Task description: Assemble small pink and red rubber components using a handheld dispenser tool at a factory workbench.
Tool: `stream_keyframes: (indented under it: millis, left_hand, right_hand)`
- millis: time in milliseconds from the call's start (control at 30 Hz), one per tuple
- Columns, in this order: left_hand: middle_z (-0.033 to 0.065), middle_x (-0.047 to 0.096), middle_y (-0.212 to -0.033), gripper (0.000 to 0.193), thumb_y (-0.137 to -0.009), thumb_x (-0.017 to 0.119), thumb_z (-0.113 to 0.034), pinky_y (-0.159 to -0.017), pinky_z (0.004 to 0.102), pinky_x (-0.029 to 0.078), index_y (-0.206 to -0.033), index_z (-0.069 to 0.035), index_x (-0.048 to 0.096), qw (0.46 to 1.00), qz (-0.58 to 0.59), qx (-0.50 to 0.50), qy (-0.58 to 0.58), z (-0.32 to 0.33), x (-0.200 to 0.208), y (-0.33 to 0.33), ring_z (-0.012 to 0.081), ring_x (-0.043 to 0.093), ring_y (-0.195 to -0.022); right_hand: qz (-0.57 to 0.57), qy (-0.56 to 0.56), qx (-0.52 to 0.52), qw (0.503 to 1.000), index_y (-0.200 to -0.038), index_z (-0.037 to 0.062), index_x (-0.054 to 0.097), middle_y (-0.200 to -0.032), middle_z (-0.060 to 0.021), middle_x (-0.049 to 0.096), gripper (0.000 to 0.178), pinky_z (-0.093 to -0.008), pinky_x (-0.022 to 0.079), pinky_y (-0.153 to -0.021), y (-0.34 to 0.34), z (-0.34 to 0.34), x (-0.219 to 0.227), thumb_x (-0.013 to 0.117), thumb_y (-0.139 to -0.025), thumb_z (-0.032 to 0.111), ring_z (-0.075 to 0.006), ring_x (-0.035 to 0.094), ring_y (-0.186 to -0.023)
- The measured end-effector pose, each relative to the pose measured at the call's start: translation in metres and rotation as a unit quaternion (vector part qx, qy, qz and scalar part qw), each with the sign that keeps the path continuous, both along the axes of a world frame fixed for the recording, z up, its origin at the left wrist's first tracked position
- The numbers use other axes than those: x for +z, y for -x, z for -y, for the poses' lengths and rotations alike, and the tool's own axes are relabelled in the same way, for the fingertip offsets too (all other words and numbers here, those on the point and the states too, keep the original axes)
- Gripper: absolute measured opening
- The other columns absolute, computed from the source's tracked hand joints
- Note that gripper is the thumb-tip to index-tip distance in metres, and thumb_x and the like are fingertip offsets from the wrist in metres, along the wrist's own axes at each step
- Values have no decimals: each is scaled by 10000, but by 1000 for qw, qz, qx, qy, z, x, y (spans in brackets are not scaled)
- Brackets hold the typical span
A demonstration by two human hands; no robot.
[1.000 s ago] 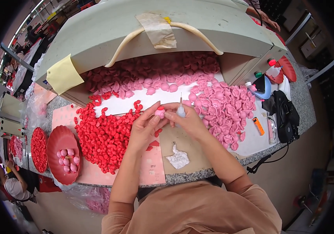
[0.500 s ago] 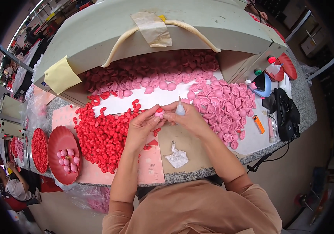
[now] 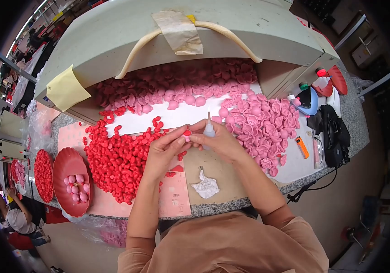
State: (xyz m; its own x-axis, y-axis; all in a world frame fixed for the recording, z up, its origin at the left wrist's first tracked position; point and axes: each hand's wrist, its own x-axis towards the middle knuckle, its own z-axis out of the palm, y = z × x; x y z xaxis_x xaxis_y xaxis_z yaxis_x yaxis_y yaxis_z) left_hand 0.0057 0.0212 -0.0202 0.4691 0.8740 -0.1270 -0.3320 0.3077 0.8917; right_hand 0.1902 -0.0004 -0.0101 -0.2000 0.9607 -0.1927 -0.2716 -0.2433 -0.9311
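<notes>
Fingers and thumb of my left hand (image 3: 167, 148) pinch a small pink piece with a red cap (image 3: 187, 133). Close beside it, my right hand (image 3: 220, 144) is closed around a small translucent squeeze bottle with a needle tip (image 3: 209, 129), the needle pointing up. The right thumb and fingertips also touch the pink-and-red piece, so both hands meet at it. Left of my hands spreads a heap of small red pieces (image 3: 120, 166). On the right lies a pile of pink cupped, petal-like pieces (image 3: 254, 120).
A grey metal hood (image 3: 231, 41) arches over more pink pieces. A red scalloped dish (image 3: 72, 207) holds several pink balls. Crumpled white tissue (image 3: 206, 186) lies nearest me. An orange lighter (image 3: 302, 147), a black pouch (image 3: 334, 136) and a blue container (image 3: 311, 102) sit at right.
The small piece has turned between my fingers, its red cap now tipped more toward me. My hands and the bottle stay in nearly the same place.
</notes>
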Motion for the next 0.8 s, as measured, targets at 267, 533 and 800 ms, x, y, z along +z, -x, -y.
stream_keyframes:
  millis: [267, 533, 800]
  left_hand:
    - [107, 584, -1144, 321, -898, 533, -30, -884, 286, 507, -1217, 5, 532, 1000, -3, -12, -17, -3, 3, 1, 158, 587, -1001]
    - [102, 581, -1147, 367, -878, 558, -9, -868, 279, 511, -1241, 2, 506, 1000, -16, -9, -18, 0, 2, -2, 150, 586, -1001]
    - [86, 595, -1119, 352, -873, 569, -16, -847, 248, 501, -1219, 21, 511, 998, -50, -5, 41, -2, 6, -1, 120, 588, -967]
  right_hand:
    - [23, 4, 3, 1000, -1057, -11, 590, -854, -47, 634, 283, -219, 460, -631, -1, -3, 2, 665, -822, 128, -88, 582, -742]
    - [26, 10, -12, 1000, -1041, -17, 595, -881, -73, 648, 266, -229, 466, -651, -4, 2, 3, 668, -818, 109, -103, 596, -749]
    - [70, 3, -9, 998, -1047, -8, 609, -886, -34, 649, 267, -199, 463, -654, -4, 1, 3, 668, -820, 119, -59, 581, -763]
